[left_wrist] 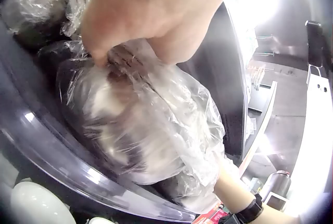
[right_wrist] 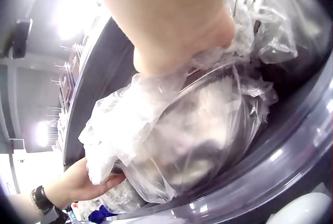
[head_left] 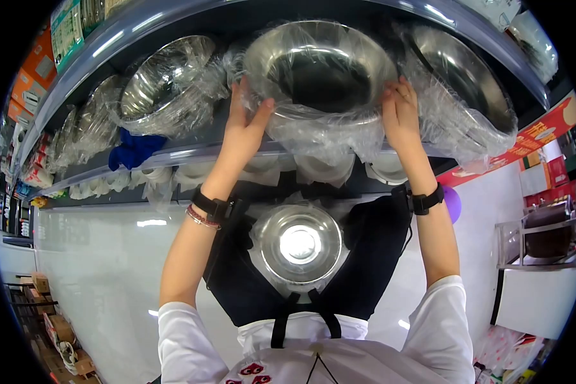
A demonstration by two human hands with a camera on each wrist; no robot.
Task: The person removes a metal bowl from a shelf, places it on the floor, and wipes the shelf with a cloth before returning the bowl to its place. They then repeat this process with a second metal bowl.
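Note:
A wide stainless steel basin (head_left: pixel 320 109) in clear plastic wrap sits on the shelf in front of me, its opening tilted toward me. My left hand (head_left: pixel 244 131) grips its left side, fingers at the rim and thumb over the front. On the opposite side my right hand (head_left: pixel 400 118) holds the rim through the loose wrap. Both wrist views show the crinkled plastic around the basin (left_wrist: pixel 140 130), with the left hand (left_wrist: pixel 156 16) and right hand (right_wrist: pixel 177 26) bent over its edge; some fingertips are hidden.
Wrapped steel basins flank it, one at left (head_left: pixel 166 80) and one at right (head_left: pixel 461 70). A blue cloth (head_left: pixel 134 150) lies on the shelf's front edge. White bowls (head_left: pixel 326 169) line the shelf below. Another steel basin (head_left: pixel 301 272) rests between the person's legs.

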